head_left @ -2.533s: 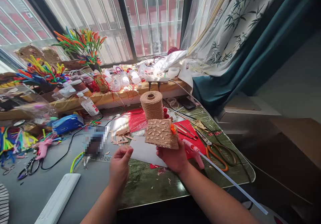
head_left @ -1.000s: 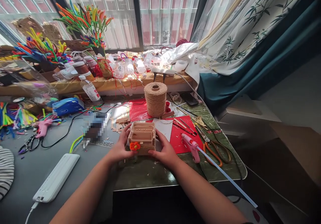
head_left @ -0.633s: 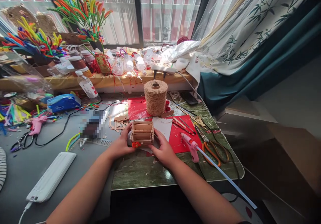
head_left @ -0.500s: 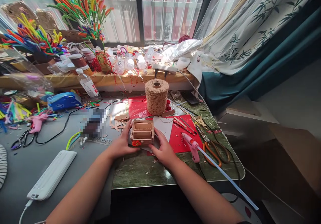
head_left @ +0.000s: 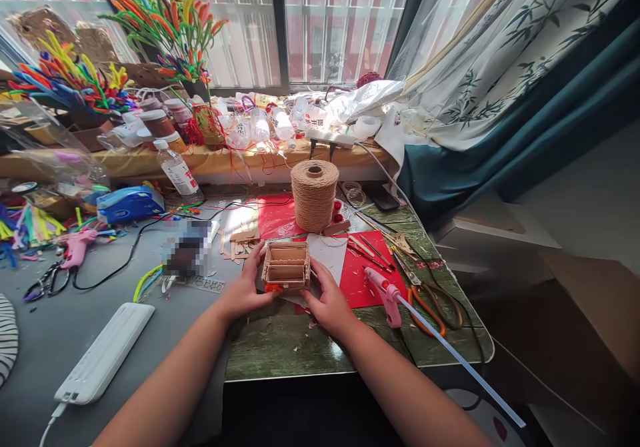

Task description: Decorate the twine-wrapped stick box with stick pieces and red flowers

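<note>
Between my two hands is a small open cardboard box (head_left: 287, 275), with a divider across its inside and an orange-red decoration low on its near side. My left hand (head_left: 246, 291) grips its left side, fingers behind and thumb toward the near bottom corner. My right hand (head_left: 327, 297) holds the right side the same way. Under and behind the box lie a grey-white sheet (head_left: 327, 257) and red sheets (head_left: 360, 289). A big spool of brown twine (head_left: 315, 197) stands just beyond it.
To the right lie a pink glue gun (head_left: 386, 295) with a long glue stick, orange-handled scissors (head_left: 425, 310) and several thin sticks and brushes. Cardboard scraps (head_left: 243, 243) lie left of the spool. A white power strip (head_left: 105, 353) and another pink glue gun (head_left: 77, 247) are at left.
The box has tipped slightly, so its orange-red decoration shows less. Both hands keep their hold. The whole view has shifted a little.
</note>
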{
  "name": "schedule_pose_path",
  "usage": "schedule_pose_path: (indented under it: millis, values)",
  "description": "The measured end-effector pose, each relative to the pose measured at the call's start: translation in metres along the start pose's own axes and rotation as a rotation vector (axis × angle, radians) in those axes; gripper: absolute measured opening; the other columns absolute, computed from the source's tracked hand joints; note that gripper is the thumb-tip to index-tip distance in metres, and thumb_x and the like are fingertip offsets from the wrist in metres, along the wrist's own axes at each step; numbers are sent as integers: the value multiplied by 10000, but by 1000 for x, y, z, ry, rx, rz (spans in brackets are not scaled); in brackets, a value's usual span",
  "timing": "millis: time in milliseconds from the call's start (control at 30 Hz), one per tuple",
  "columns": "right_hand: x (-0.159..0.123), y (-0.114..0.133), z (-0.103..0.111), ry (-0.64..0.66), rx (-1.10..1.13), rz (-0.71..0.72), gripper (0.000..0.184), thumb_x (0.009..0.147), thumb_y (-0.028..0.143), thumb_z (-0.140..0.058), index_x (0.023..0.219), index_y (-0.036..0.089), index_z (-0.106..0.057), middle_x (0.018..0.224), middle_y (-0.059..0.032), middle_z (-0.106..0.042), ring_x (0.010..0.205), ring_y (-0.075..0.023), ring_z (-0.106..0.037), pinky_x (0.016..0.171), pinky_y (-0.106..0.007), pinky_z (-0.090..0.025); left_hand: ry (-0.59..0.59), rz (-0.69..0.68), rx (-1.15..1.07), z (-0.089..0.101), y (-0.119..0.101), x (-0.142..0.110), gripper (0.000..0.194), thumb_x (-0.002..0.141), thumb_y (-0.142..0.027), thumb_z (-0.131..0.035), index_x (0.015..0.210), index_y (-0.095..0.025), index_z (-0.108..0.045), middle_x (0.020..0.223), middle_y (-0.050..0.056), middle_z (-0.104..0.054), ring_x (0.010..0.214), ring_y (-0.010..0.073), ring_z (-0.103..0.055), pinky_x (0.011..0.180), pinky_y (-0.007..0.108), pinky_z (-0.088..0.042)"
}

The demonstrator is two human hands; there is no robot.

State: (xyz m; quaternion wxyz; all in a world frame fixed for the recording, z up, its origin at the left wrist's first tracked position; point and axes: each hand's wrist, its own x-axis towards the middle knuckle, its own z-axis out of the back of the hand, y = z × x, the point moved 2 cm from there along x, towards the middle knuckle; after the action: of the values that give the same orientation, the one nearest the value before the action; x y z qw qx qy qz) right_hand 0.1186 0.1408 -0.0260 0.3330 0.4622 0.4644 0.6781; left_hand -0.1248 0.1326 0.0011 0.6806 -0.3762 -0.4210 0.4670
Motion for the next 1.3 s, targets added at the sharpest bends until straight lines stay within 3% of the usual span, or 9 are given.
schedule_pose_path:
  millis: [233, 433, 700, 1000, 1200, 1300]
  values:
    - [1, 5, 1, -3, -27, -23, 747, 912, 186, -669, 1593, 280, -379, 1635, -91, -409, 1529, -284, -359, 1279, -530, -281, 68, -2, -1, 1, 1, -2, 1263, 760, -385, -879, 1660, -350, 7, 1716, 140, -200, 1581, 389, -202, 1284, 613, -161]
    - [1, 9, 3, 2, -46, -68, 738, 901, 190, -664, 1582, 270, -392, 1627, -106, -412, 1524, -286, -363, 1275, -537, -284, 31, 15, -99, -1, 0, 0, 1143, 826, -373, -827, 1655, -365, -40, 1664, 138, -329, 1546, 363, -313, 1272, 593, -230]
    - [1, 7, 2, -3, -12, -70, 746, 893, 194, -669, 1582, 276, -395, 1628, -100, -406, 1526, -277, -361, 1279, -519, -284, 41, 0, -111, -2, -3, 2, 1086, 836, -385, -808, 1649, -352, -89, 1677, 131, -309, 1554, 361, -292, 1278, 577, -219]
    - [0, 6, 2, -7, -36, -60, 751, 899, 212, -678, 1590, 290, -391, 1631, -95, -408, 1527, -294, -357, 1278, -548, -276, 53, -13, -112, 0, -4, 1, 1137, 824, -422, -816, 1654, -352, -42, 1680, 140, -301, 1557, 372, -282, 1279, 592, -200]
    - [0, 8, 2, -19, -19, -64, 758, 889, 200, -685, 1585, 294, -400, 1612, -94, -427, 1515, -290, -379, 1274, -532, -294, 22, 10, -128, -3, -3, 2, 1051, 826, -426, -816, 1635, -355, -149, 1666, 148, -321, 1545, 373, -310, 1267, 595, -234]
    - [1, 9, 1, -11, -19, -70, 755, 885, 185, -673, 1582, 294, -404, 1616, -94, -421, 1519, -292, -372, 1275, -530, -289, 22, 14, -129, -2, -3, 3, 1087, 816, -450, -823, 1642, -353, -123, 1653, 157, -335, 1536, 383, -324, 1261, 609, -239]
